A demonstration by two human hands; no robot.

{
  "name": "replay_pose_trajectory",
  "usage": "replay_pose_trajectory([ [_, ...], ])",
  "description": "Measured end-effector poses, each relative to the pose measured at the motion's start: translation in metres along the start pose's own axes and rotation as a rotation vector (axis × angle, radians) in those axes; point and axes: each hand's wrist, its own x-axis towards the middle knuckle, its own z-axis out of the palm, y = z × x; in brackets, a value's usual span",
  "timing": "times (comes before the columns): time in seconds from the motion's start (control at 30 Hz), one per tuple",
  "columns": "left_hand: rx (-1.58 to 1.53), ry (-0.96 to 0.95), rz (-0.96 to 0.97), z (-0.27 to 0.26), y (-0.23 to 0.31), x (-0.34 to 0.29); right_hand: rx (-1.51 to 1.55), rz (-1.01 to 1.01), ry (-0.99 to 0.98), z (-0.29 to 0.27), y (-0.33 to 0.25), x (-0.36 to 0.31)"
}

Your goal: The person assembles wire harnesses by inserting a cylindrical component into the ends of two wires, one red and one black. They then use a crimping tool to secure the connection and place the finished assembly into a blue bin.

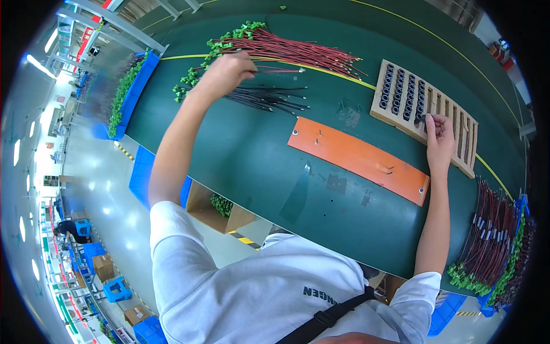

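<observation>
My left hand (226, 73) is closed with a red wire (278, 70) sticking out to its right, the wire's pale tip clear of the fingers. It hovers between a bundle of red wires (298, 50) with green connectors (232, 39) and a smaller bundle of black wires (266, 98). At the right, my right hand (440, 137) pinches a small black ring-shaped part (423, 119) at the near edge of a slotted wooden rack (375, 112). Rows of black ring-shaped parts (397, 92) fill the rack's left slots. Fingertips partly hide the pinched part.
An orange fixture plate (358, 160) with thin upright pins lies on the green table (246, 166). Finished-looking wire bunches (487, 235) hang over the right end. A blue bin (137, 92) of green-ended wires stands at the left, and a cardboard box (206, 209) sits below the edge.
</observation>
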Motion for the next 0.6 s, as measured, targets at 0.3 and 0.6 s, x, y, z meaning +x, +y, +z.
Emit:
replay_pose_trajectory([
  [0.3, 0.102, -0.185, 0.022, 0.048, -0.001, 0.014, 0.026, -0.01, 0.004, -0.002, 0.004, -0.001],
  [0.6, -0.111, -0.079, 0.0, -0.023, -0.046, -0.017, 0.092, -0.043, -0.047, 0.001, 0.021, 0.002],
])
